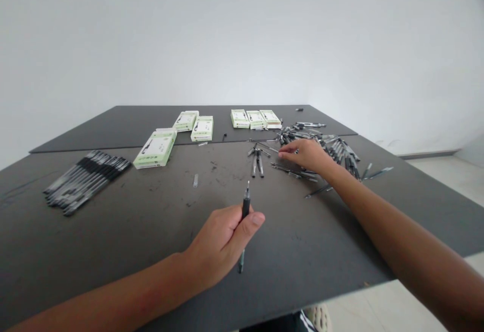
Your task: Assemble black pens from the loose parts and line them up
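Observation:
My left hand point(227, 241) is closed around a black pen point(246, 206), held nearly upright over the near part of the table with its bare tip pointing up. Farther off to the right, my right hand point(304, 153) has its thumb and fingers pinched together at the left side of a loose pile of pens and pen parts point(342, 153). A thin, dark pen-like piece point(266, 146) lies by those fingertips; what is between them I cannot make out. Two short pen pieces point(257, 164) lie side by side left of that hand.
A neat row of capped pens point(88, 178) lies at the left of the dark table point(159, 251). Green-and-white boxes point(156, 148) stand beyond it, with more boxes point(240, 118) at the back. A clear plastic piece point(195, 180) and a small black part point(225, 135) lie mid-table.

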The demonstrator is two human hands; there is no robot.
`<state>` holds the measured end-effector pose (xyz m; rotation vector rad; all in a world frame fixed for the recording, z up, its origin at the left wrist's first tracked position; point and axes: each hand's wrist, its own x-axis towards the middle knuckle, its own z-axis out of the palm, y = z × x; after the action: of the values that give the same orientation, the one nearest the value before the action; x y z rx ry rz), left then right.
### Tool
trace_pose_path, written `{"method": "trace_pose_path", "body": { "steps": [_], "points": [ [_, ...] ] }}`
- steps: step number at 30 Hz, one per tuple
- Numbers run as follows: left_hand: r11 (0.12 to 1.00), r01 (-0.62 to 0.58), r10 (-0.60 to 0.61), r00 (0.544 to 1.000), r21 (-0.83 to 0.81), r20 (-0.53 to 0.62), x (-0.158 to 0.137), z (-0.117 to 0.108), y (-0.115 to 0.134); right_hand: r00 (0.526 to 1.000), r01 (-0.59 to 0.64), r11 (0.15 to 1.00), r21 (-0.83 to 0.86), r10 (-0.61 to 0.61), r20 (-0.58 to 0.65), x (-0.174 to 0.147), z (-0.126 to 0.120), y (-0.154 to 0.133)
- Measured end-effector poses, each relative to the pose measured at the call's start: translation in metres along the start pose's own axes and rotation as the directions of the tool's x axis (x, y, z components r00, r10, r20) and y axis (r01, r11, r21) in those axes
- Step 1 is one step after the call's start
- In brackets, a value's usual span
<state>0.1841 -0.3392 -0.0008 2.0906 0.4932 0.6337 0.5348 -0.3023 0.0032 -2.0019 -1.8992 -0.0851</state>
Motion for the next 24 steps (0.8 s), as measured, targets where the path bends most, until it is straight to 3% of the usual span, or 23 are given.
{"method": "trace_pose_path", "body": {
  "steps": [14,24],
  "points": [
    [1.000,-0.007,0.007,0.999,-0.009,0.031,0.001,-0.001,0.001,0.997,0.071,0.995,-0.066,-0.073,-0.024,0.008,0.013,-0.004],
    [1.000,0.003,-0.003,0.999,-0.002,0.038,0.000,0.000,0.000,0.995,-0.093,0.995,-0.046,0.092,-0.025,0.006,-0.010,0.020]
  ]
}}
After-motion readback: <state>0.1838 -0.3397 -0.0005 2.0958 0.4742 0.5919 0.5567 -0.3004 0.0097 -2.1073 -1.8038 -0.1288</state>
